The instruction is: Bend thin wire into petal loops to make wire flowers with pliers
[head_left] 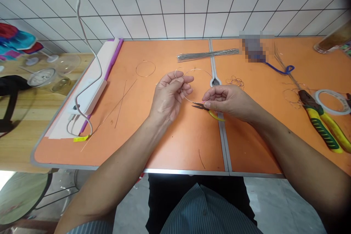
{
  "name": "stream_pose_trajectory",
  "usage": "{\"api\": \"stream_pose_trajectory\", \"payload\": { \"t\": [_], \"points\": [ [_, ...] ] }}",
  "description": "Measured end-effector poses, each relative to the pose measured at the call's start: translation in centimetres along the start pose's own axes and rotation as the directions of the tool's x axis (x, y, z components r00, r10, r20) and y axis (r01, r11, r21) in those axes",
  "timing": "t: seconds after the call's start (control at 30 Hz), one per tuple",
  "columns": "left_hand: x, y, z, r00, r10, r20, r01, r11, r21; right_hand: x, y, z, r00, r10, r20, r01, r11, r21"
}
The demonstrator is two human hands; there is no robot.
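A thin wire loop spans the gap between both hands over the counter: the half-curled left hand pinches its left side, the right hand, fingertips closed, its lower right, beside small pliers. A glass with brown contents stands far right.

Bright | faint shadows | upper-right corner dark — pixelated patch nearby

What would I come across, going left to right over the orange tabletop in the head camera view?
White cable, wire ring lying on the table, left hand, right hand, large yellow-and-green-handled pliers.
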State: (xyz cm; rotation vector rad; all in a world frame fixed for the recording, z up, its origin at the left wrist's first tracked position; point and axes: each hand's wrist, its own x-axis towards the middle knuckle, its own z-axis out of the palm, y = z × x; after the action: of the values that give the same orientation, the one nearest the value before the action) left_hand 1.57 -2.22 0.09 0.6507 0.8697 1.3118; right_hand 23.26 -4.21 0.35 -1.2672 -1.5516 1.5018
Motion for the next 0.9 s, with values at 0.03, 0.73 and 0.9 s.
{"api": "stream_pose_trajectory", "payload": {
  "t": [0.03,0.73,0.9],
  "points": [
    [0.00,0.01,0.01,1.000,-0.002,-0.002,0.002,1.000,0.008,-0.04,-0.07,0.02,1.000,0.000,0.001,0.000,1.000,-0.005],
    [0.20,-0.19,-0.15,0.993,0.106,0.055,-0.111,0.990,0.092,-0.01,0.15,-0.46,0.999,0.010,-0.036,-0.012,0.999,-0.044],
    [0.23,-0.05,-0.12,0.994,0.097,0.046,-0.101,0.990,0.099,0.07,0.11,-0.74,0.998,-0.006,-0.058,0.003,0.998,-0.058]
  ]
}}
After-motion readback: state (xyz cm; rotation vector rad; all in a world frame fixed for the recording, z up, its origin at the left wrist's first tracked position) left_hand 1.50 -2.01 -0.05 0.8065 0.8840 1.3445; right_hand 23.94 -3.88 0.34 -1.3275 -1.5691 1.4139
